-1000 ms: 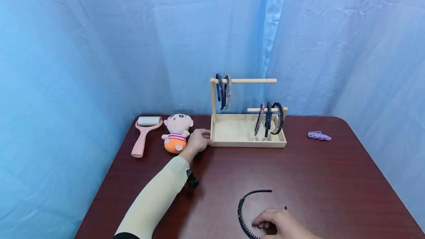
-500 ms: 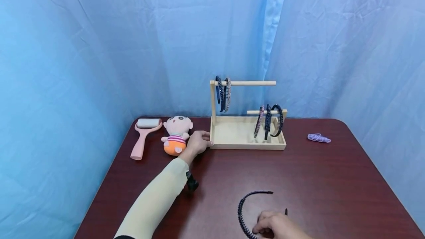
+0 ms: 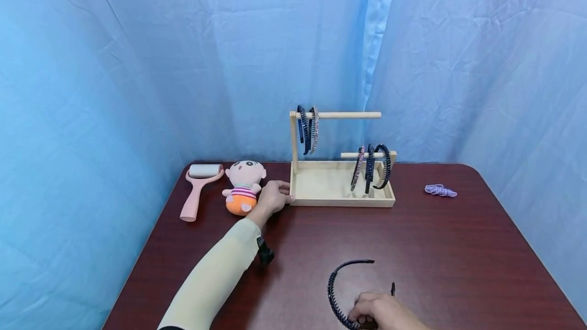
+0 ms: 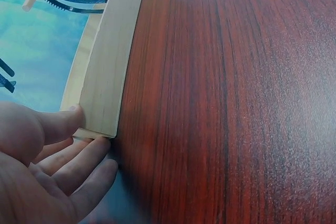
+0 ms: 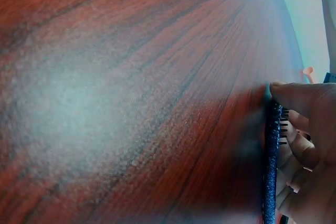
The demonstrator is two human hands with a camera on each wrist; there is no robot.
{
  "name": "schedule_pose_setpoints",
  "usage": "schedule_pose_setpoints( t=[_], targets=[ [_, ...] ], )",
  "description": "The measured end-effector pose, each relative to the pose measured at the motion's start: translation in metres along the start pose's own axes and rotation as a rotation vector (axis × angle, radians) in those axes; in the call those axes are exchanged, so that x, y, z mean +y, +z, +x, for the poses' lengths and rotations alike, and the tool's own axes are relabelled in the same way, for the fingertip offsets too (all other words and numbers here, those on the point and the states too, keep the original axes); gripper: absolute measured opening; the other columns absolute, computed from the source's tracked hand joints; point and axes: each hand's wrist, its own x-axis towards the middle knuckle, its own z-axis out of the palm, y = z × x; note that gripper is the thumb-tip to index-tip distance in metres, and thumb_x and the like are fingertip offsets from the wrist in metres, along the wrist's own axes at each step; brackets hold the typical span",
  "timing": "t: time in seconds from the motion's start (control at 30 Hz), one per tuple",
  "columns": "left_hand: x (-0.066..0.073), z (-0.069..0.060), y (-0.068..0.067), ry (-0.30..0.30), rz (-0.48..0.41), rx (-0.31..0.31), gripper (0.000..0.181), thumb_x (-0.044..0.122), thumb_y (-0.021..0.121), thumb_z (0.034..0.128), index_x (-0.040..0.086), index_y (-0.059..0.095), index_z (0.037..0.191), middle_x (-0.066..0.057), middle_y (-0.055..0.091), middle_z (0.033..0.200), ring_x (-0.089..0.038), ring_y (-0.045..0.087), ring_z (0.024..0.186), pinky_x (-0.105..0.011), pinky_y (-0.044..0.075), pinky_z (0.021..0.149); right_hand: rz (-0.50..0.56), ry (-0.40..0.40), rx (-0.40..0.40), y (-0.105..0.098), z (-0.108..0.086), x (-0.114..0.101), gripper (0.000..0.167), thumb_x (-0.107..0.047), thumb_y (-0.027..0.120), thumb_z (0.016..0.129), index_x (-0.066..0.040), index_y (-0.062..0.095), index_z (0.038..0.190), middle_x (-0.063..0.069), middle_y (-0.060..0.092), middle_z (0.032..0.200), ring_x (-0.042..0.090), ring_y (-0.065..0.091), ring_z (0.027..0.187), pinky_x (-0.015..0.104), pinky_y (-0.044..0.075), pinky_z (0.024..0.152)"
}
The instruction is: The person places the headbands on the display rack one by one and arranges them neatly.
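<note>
A wooden headband stand [image 3: 321, 201], a tray with two bars, stands at the back of the table. My left hand [image 3: 274, 197] holds its left front corner. In the left wrist view, the thumb rests at the upper edge of the pale front board [image 4: 113, 61], with the other fingers against the board's end. Near the front, my right hand [image 3: 382, 309] grips a black toothed headband [image 3: 334, 289]. The right wrist view shows the headband's dark glittery outer face [image 5: 271, 166] and the thumb at its upper end. The hand hides part of the headband.
Several headbands hang on the stand's upper bar [image 3: 350, 115] and lower bar [image 3: 348, 155]. Left of it lie a plush doll [image 3: 241, 190] and a pink lint roller [image 3: 194, 197]. A purple cord bundle [image 3: 441, 190] lies to the right. Blue curtains [image 3: 183, 65] enclose the table.
My right hand has shifted slightly left along the headband and closed on it. My left hand stays at the stand's corner. The head view has tilted slightly.
</note>
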Motion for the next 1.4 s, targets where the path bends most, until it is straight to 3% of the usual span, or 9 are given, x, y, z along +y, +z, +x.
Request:
schedule_pose_setpoints(
  t=[0.3, 0.5, 0.63, 0.87, 1.2, 1.4],
  targets=[
    [0.000, -0.001, 0.000, 0.003, 0.000, 0.001, 0.041, 0.007, 0.077, 0.0914, 0.003, 0.067, 0.131, -0.014, 0.075, 0.118, -0.026, 0.072, 0.109, -0.038, 0.058, 0.092, 0.009, 0.020, 0.023, -0.009, 0.001, -0.002, 0.021, -0.012, 0.083, 0.081, -0.021, 0.075, 0.098, -0.016, 0.063, 0.086, -0.010, 0.054, 0.077, 0.005, 0.042, 0.065],
    [0.002, -0.001, 0.000, -0.009, -0.010, 0.008, 0.041, 0.006, 0.077, 0.0912, 0.004, 0.068, 0.131, -0.015, 0.074, 0.119, -0.027, 0.071, 0.110, -0.039, 0.058, 0.093, -0.007, 0.016, 0.224, -0.029, 0.011, -0.002, 0.027, -0.010, 0.088, 0.078, -0.023, 0.075, 0.098, -0.018, 0.065, 0.084, -0.007, 0.057, 0.075, 0.010, 0.046, 0.064],
    [0.002, -0.001, 0.000, -0.009, -0.005, 0.001, 0.041, 0.007, 0.077, 0.0917, 0.004, 0.067, 0.132, -0.015, 0.074, 0.119, -0.026, 0.071, 0.110, -0.039, 0.058, 0.093, 0.023, 0.137, 0.340, -0.052, 0.019, -0.002, 0.028, -0.010, 0.089, 0.077, -0.024, 0.076, 0.098, -0.018, 0.066, 0.082, -0.004, 0.059, 0.071, 0.016, 0.049, 0.059],
    [0.000, 0.001, 0.001, -0.023, -0.003, 0.000, 0.043, 0.007, 0.078, 0.0910, 0.004, 0.067, 0.132, -0.014, 0.074, 0.119, -0.026, 0.072, 0.108, -0.039, 0.059, 0.092, 0.088, 0.319, 0.356, -0.103, 0.031, -0.006, 0.022, -0.012, 0.082, 0.087, -0.021, 0.076, 0.105, -0.010, 0.075, 0.089, 0.005, 0.069, 0.076, 0.027, 0.059, 0.064],
    [-0.002, 0.001, 0.002, -0.011, 0.001, 0.006, 0.042, 0.007, 0.077, 0.0915, 0.004, 0.067, 0.132, -0.014, 0.074, 0.119, -0.025, 0.072, 0.107, -0.038, 0.059, 0.090, 0.042, 0.385, 0.483, -0.180, 0.054, -0.014, 0.024, -0.008, 0.075, 0.094, -0.012, 0.074, 0.117, 0.002, 0.078, 0.096, 0.009, 0.074, 0.081, 0.021, 0.058, 0.069],
    [0.000, 0.001, 0.002, -0.019, 0.002, 0.005, 0.043, 0.007, 0.078, 0.0911, 0.004, 0.067, 0.132, -0.014, 0.074, 0.119, -0.025, 0.072, 0.107, -0.039, 0.059, 0.092, -0.072, 0.424, 0.630, -0.217, 0.072, -0.011, 0.027, -0.015, 0.077, 0.094, -0.013, 0.074, 0.120, -0.017, 0.073, 0.092, 0.001, 0.067, 0.074, 0.017, 0.050, 0.059]
  ],
)
